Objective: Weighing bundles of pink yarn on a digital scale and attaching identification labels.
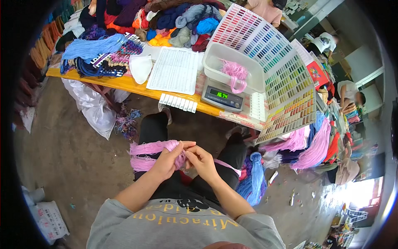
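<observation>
Over my lap, my left hand (168,159) is closed around a wound bundle of pink yarn (170,145). Loose tails of the yarn hang off to the left across my left thigh. My right hand (201,162) meets it at the bundle's right side, thumb and fingers pinched together on the yarn; the strand between the fingertips is too fine to make out clearly. A separate length of pink yarn (228,166) lies over my right thigh.
Ahead, a yellow-edged table (137,86) carries a digital scale (222,97) under a plastic tub (211,62) of pink yarn, a printed sheet (174,70), a colour chart (273,62) and heaped yarn. Blue skeins (255,178) hang beside my right leg. Other people work at the right.
</observation>
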Motion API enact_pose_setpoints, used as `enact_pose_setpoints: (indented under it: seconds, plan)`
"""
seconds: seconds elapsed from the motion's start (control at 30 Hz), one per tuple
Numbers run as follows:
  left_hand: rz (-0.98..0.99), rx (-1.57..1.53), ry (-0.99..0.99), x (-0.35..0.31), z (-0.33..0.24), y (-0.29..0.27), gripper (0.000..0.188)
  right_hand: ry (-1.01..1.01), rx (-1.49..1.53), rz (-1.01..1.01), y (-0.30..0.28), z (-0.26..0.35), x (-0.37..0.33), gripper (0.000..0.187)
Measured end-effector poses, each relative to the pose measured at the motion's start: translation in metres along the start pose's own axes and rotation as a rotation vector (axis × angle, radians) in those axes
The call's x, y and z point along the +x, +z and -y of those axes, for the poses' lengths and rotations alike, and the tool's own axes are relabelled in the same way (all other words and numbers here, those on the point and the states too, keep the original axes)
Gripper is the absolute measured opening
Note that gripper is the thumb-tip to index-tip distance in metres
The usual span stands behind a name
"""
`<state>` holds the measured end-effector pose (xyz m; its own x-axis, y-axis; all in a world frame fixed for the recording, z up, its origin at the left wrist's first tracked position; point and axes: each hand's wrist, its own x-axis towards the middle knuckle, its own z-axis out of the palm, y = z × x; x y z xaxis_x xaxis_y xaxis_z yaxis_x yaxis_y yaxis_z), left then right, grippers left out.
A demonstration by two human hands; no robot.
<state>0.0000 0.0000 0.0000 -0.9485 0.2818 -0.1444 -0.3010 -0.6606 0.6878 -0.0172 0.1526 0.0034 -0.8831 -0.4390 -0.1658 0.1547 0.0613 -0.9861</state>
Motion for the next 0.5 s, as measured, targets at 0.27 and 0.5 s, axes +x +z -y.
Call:
enact_pose_setpoints:
  seconds: [0.27, 0.5]
  plan:
    - [-0.036, 0.050, -0.065, 0.002, 0.006, 0.011, 0.036, -0.033, -0.052, -0.049, 0.000, 0.000, -0.006, 0.013]
    - [-0.099, -0.236, -0.127, 0.007, 0.004, 0.008, 0.038, 0.013, 0.217, -0.066, -0.006, 0.000, -0.002, 0.017]
